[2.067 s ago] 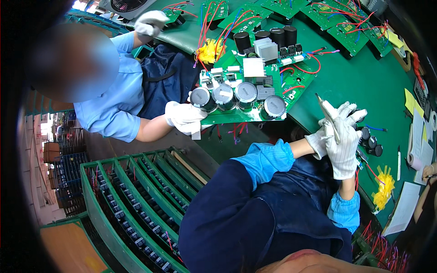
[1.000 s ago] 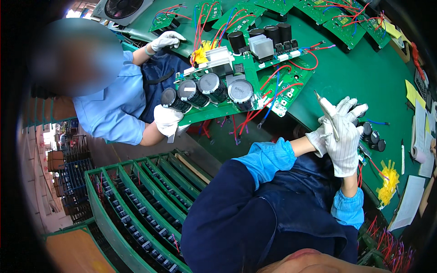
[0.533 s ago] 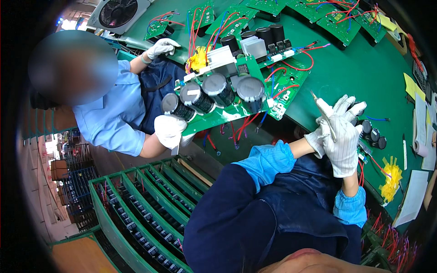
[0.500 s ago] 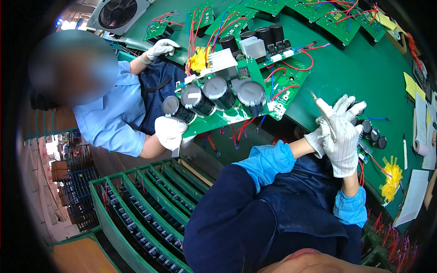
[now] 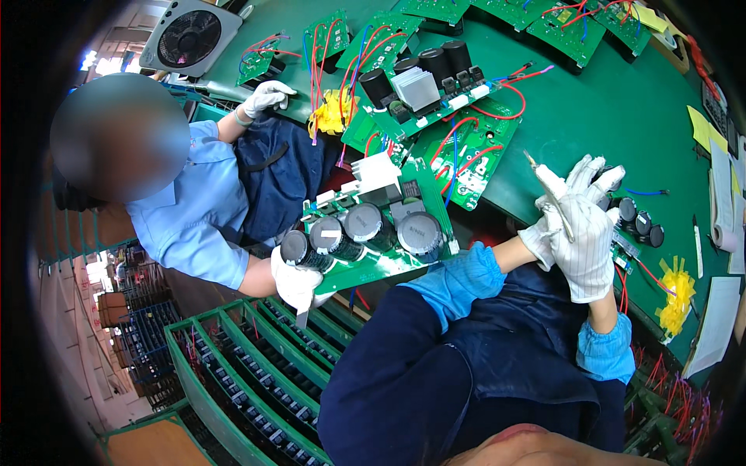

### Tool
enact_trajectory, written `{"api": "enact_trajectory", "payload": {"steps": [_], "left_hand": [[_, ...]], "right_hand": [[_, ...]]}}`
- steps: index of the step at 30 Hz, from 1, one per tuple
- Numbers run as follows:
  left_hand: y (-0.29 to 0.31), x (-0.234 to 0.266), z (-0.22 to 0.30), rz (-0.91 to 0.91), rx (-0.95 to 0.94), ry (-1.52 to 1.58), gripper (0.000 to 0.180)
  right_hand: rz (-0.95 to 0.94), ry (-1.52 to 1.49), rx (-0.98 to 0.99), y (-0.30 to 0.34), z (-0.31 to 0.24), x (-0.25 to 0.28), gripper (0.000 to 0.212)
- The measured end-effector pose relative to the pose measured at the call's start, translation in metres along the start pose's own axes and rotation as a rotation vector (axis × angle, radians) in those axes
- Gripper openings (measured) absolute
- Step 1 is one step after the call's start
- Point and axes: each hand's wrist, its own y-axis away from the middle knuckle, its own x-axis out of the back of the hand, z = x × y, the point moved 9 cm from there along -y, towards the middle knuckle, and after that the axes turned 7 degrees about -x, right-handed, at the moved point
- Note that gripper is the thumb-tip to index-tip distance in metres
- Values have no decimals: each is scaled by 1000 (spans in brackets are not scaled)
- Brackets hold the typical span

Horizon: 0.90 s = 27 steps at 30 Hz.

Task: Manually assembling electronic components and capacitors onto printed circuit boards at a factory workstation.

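Observation:
My left hand [image 5: 536,239] and my right hand [image 5: 581,252], both in white striped gloves, cross over each other above the table's near edge. The right one lies on top, closed round a slim metal tool [image 5: 561,213] whose pointed tip sticks out at upper left. Stretched gloved fingers spread out beyond it; they seem to be the left hand's, partly covered by the right. Just right of the hands rests a circuit board [image 5: 624,252] with black cylindrical capacitors [image 5: 641,224] and red wires, partly hidden.
At left, a co-worker's gloved hand [image 5: 295,278] holds a green board [image 5: 373,268] with large capacitors. More wired boards [image 5: 470,159] lie on the green table [image 5: 544,116]. A yellow tape bundle [image 5: 674,299], papers [image 5: 713,322] and a fan [image 5: 190,39] are around; slotted green racks [image 5: 233,373] stand lower left.
The co-worker's held board has come down toward me, apart from the boards behind it. The view has shifted slightly. My hands keep nearly the same pose and the tool stays put.

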Motion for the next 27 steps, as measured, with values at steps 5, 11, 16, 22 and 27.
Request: {"api": "enact_trajectory", "payload": {"steps": [5,11,16,22,27], "left_hand": [[6,10,-6,-12,21,-166,71],[0,7,8,115,-79,-121,66],[0,6,5,109,-91,-97,65],[1,-13,-6,-6,-89,-463,63],[-7,-3,-3,277,52,954,57]], "right_hand": [[-31,-614,-174,-57,-8,68,45],[-109,224,18,-25,-16,31,51],[49,-381,-226,-55,-5,70,39],[24,-383,-260,-53,6,76,39],[169,-304,-255,-97,2,114,39]]}}
